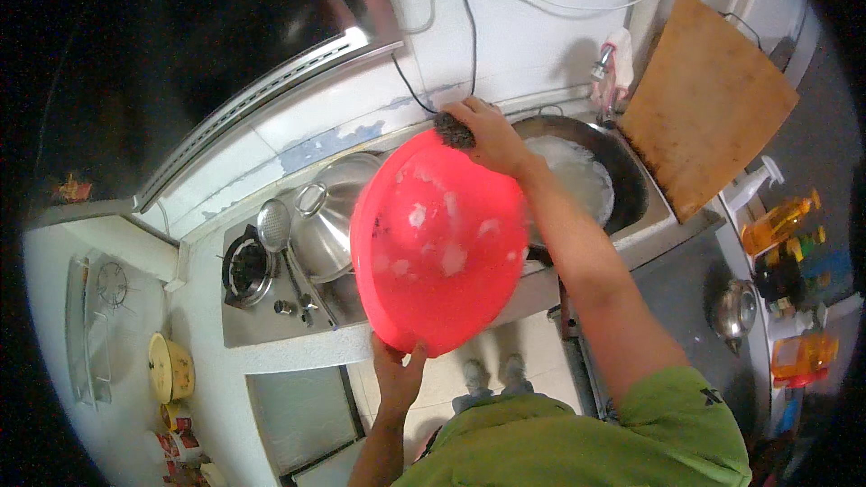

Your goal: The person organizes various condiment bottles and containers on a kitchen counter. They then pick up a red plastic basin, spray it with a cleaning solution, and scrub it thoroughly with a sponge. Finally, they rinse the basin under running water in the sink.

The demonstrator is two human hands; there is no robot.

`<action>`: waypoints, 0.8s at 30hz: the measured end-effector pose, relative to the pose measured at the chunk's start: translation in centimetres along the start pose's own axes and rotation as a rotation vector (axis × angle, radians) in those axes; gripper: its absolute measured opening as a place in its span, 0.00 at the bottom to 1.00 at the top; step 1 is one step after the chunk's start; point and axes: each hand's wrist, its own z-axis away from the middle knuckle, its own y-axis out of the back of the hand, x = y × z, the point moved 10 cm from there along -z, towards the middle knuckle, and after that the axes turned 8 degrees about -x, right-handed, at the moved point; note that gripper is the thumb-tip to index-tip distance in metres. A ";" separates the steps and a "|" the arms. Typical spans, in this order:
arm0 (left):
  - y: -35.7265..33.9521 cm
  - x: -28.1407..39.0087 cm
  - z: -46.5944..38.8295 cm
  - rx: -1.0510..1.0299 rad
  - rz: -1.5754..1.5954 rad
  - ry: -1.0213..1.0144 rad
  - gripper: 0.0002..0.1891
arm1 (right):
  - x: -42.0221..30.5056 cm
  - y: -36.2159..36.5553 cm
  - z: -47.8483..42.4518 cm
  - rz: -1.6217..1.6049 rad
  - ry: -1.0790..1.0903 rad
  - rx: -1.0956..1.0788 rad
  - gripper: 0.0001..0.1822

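A red plastic basin (446, 237) is held up in front of me, tilted, with patches of suds on its surface. My left hand (399, 368) grips its lower rim, thumb on the near side. At the upper edge, my right hand (490, 135) holds a dark scouring pad (454, 130) against the plastic. Behind my right forearm a large dark wok (626, 179) rests over the sink, with cloudy, sudsy water (575, 176) inside. The basin hides part of the counter and of the wok.
Left of the basin, a domed metal lid (331, 230), a skimmer (273, 224) and a gas burner (249, 267) occupy the cooktop. A faucet (604, 74) wrapped in cloth and a wooden board (710, 101) stand at the right. Bottles (778, 223) and a metal kettle (734, 314) are farther right. A range hood (270, 122) overhangs the upper left.
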 end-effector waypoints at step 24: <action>5.1 8.0 -11.1 0.205 -0.553 -0.187 0.06 | -4.1 -2.7 0.2 -0.136 -0.070 0.499 0.19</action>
